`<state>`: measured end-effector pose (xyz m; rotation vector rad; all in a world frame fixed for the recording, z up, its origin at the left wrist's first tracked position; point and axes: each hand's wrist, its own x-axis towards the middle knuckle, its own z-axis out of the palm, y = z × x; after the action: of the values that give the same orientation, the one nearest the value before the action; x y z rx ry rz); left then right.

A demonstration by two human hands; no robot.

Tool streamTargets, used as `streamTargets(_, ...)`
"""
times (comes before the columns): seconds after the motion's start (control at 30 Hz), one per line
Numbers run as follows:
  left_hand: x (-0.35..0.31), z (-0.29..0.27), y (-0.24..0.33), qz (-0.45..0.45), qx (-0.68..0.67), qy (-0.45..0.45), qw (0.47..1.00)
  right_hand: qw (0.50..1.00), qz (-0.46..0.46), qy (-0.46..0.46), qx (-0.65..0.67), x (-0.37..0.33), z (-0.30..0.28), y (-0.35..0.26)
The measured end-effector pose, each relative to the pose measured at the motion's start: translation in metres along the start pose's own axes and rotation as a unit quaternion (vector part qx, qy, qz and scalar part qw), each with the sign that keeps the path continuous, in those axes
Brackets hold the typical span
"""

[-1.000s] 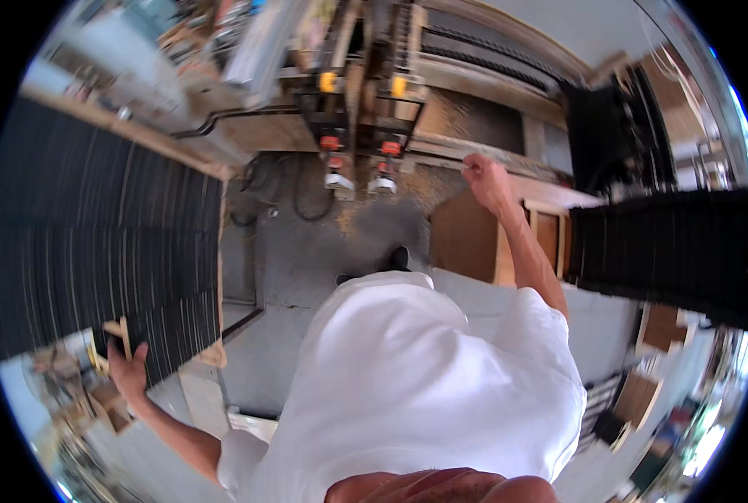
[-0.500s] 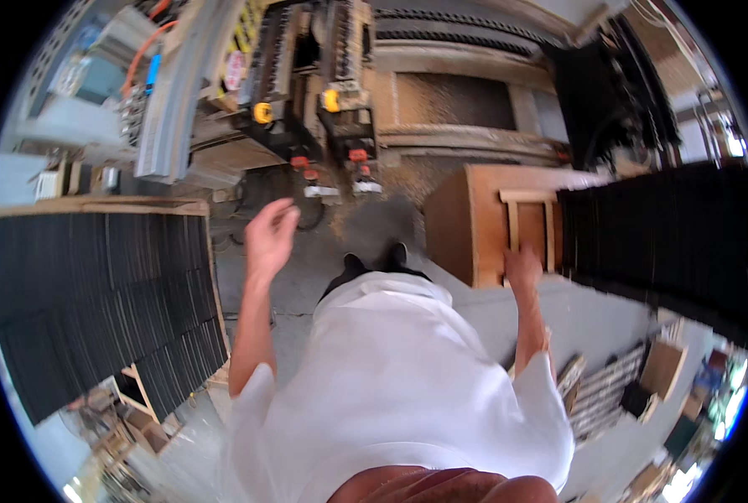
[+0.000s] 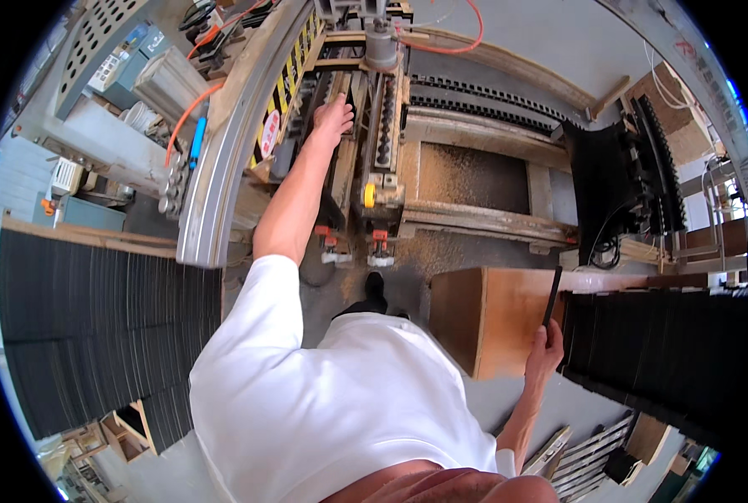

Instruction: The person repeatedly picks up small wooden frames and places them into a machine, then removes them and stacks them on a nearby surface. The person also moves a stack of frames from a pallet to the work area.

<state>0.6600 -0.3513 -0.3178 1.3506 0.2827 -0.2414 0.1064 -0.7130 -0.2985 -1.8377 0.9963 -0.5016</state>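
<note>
Apparently handling was underway: the left hand (image 3: 334,119) was at the machine (image 3: 386,121), its grip unclear; the right hand (image 3: 544,352) grasped a dark strip (image 3: 552,295), needing steady alignment next.

A grey floor (image 3: 485,406) is spreading through the workshop, with pale sawdust (image 3: 429,251) lying scattered over part of it. A brown wooden cabinet (image 3: 512,314) is standing right of the floor's middle. A slatted rack (image 3: 593,457) is lying by the floor's near right corner. A boxy teal unit (image 3: 127,82) is sitting toward its far left corner. Bright bluish-white light (image 3: 736,96) is glowing beyond the floor's right edge.
</note>
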Motion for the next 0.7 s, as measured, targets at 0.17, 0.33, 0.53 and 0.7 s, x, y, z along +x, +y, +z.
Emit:
streamTargets(0.17, 0.113, 0.033, 0.010, -0.033, -0.137, 0.043, 0.989, 0.994, -0.013, -0.039, 0.102, 0.003, 0.045, -0.088)
streamTargets(0.33, 0.188, 0.031, 0.004, -0.001, -0.256, 0.056, 0.965, 0.992, -0.078, -0.099, 0.009, 0.034, 0.097, -0.152)
streamTargets(0.53, 0.144, 0.020, -0.008, -0.023, -0.270, 0.106, 0.957, 0.918, -0.333, -0.168, -0.132, 0.084, 0.194, -0.241)
streamTargets(0.7, 0.008, 0.014, -0.026, -0.058, -0.263, 0.029, 0.963, 0.782, -0.576, -0.199, -0.128, 0.130, 0.307, -0.278)
